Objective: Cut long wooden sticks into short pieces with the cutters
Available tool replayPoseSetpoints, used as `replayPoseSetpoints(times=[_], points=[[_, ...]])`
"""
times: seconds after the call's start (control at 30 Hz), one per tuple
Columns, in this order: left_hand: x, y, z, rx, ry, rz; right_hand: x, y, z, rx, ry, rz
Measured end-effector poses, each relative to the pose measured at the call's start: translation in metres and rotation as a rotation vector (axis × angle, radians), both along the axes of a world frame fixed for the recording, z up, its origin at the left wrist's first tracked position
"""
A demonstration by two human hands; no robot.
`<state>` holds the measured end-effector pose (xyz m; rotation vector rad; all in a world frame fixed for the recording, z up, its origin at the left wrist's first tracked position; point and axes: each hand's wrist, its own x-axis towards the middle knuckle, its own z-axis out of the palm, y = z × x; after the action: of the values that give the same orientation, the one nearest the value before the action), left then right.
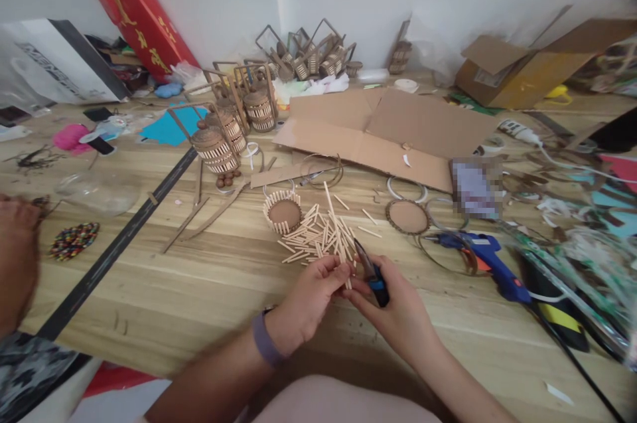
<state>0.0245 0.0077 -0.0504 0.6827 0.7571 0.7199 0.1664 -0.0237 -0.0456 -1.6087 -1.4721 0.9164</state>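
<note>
My left hand (311,290) is closed in a pinch on a few thin wooden sticks (334,220), which point up and away from me. In my right hand (403,310) are pliers (376,282) with blue and black handles, their dark jaws pointing forward. The right fingertips meet the lower ends of the sticks beside my left thumb. Just beyond my hands lies a loose pile of short sticks (306,237). Left of the pile is a small round base (284,214) with sticks standing around its rim. A bare brown disc (409,216) with a dark edge lies to the right.
Small lidded baskets (215,149) stand at the back left, near flattened cardboard (348,134). On the right are a blue glue gun (490,257), a cardboard box (522,71) and tangled strips. Another person's hand (17,257) rests at the left by a beads heap (74,241).
</note>
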Motion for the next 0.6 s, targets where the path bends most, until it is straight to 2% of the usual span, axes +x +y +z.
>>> replayPoseSetpoints(times=[0.13,0.23,0.33,0.4,0.5,0.6], points=[[-0.006,0.003,0.003,0.070,0.070,0.116,0.002,0.000,0.008,-0.118,0.101,-0.053],[-0.010,0.005,0.007,0.168,0.071,0.188,0.002,-0.003,0.011,-0.297,0.378,0.022],[-0.011,0.004,0.007,0.104,-0.015,0.040,-0.002,-0.007,0.009,-0.566,0.805,0.122],[-0.009,0.002,0.006,0.042,-0.028,-0.045,-0.004,-0.009,0.007,-0.688,0.970,0.153],[-0.009,0.001,0.005,0.035,-0.006,-0.038,-0.004,-0.010,0.008,-0.726,1.041,0.162],[-0.010,0.002,0.005,0.064,0.003,-0.001,-0.002,-0.012,0.013,-0.728,1.003,0.152]])
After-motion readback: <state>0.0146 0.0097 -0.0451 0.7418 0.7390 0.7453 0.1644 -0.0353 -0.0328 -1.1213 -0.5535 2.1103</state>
